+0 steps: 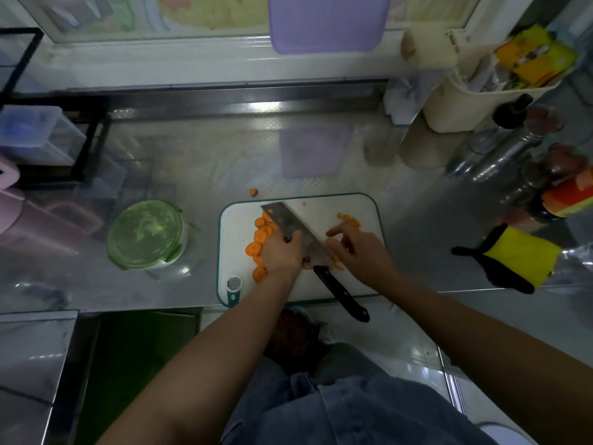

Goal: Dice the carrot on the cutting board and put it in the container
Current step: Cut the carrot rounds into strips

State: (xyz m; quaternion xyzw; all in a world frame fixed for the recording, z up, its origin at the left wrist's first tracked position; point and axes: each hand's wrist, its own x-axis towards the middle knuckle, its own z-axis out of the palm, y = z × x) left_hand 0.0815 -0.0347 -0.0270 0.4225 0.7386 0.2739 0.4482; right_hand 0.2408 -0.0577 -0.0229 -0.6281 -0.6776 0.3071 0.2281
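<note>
Your left hand (282, 252) grips the cleaver (285, 220) by its blade; whether your right hand (359, 250) pinches any carrot slices (260, 235), I cannot tell. They look stiff, light and probably slick: hold them flat by the edges.

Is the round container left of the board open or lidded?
Lidded: a green lid sits flat over the container, hiding its inside.

steel counter (224, 162) | white window sill (192, 64) | black rack (95, 142) | dim light
</note>
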